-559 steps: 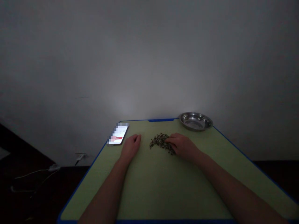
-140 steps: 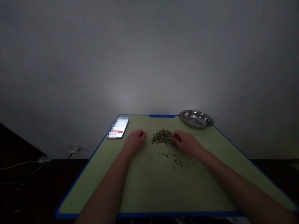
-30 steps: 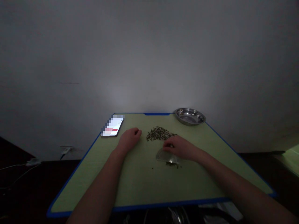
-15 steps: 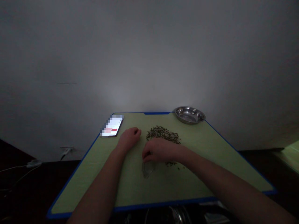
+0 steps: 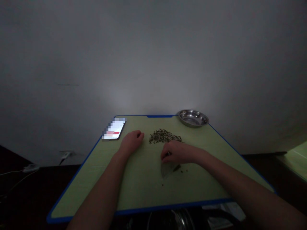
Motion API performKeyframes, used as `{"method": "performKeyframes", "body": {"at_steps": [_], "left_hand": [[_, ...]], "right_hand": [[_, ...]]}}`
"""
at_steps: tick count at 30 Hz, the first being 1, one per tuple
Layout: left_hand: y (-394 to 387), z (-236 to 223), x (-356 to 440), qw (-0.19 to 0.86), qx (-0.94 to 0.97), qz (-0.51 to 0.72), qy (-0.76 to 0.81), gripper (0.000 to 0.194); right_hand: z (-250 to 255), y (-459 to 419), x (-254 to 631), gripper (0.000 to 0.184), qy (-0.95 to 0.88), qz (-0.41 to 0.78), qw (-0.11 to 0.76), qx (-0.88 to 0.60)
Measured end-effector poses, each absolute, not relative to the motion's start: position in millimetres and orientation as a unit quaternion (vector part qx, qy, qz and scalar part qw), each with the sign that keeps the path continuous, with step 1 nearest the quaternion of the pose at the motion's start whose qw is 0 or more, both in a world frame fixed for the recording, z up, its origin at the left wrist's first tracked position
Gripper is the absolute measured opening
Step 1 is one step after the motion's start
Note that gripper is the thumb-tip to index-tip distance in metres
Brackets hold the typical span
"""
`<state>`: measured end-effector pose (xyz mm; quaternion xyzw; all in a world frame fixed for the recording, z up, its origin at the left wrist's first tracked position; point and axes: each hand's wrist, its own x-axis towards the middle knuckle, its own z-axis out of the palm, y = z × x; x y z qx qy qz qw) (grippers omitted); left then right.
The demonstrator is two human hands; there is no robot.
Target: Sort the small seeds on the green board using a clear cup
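My left hand [image 5: 132, 140] rests loosely fisted on the green table top, and nothing shows in its curled fingers. My right hand [image 5: 176, 151] pinches a clear, thin piece of plastic with a curved edge [image 5: 166, 170], its lower rim down at the table. What exactly the plastic piece is, I cannot tell. Just beyond the right hand spreads a pile of small dark seed-like grains [image 5: 163, 136], partly hidden by that hand. A few more grains [image 5: 177, 167] lie beside the plastic piece, and a single grain [image 5: 162, 185] lies nearer to me.
A shiny metal bowl [image 5: 193, 118] stands at the back right corner of the blue-edged table [image 5: 141, 191]. At the left edge lies a phone with a lit screen [image 5: 116, 129]. A pale wall [image 5: 153, 64] rises behind the table. Cables [image 5: 31, 168] run low at the left.
Over the last second my right hand swept the clear plastic piece left, then back right. Earlier it was at the pile without visible plastic; grains then lay scattered nearer me. The left hand stayed put.
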<state>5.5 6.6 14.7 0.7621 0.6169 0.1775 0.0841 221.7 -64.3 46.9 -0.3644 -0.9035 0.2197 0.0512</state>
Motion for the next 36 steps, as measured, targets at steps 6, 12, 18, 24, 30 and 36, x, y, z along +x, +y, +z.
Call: {"method": "performKeyframes", "body": {"at_steps": [6, 12, 18, 24, 30, 36], "left_hand": [[8.0, 14.1, 5.5, 0.084, 0.763, 0.170, 0.618, 0.036], [6.1, 16.2, 6.6, 0.091, 0.763, 0.172, 0.617, 0.036], [4.8, 17.6, 7.6, 0.088, 0.764, 0.171, 0.616, 0.035], [4.6, 17.5, 7.9, 0.086, 0.764, 0.171, 0.616, 0.035], [4.2, 17.1, 8.3, 0.088, 0.762, 0.165, 0.620, 0.036], [3.8, 16.0, 8.0, 0.084, 0.762, 0.170, 0.619, 0.037]], "right_hand": [[39.7, -67.6, 247.0, 0.015, -0.867, 0.210, 0.095, -0.441], [31.2, -68.9, 276.4, 0.019, -0.807, 0.243, 0.140, -0.520], [20.4, -83.1, 273.8, 0.015, -0.782, 0.249, 0.156, -0.549], [20.0, -98.2, 260.2, 0.014, -0.798, 0.240, 0.164, -0.528], [17.5, -112.6, 248.1, 0.012, -0.803, 0.257, 0.156, -0.515], [15.3, -123.3, 238.4, 0.010, -0.807, 0.275, 0.152, -0.501]]}}
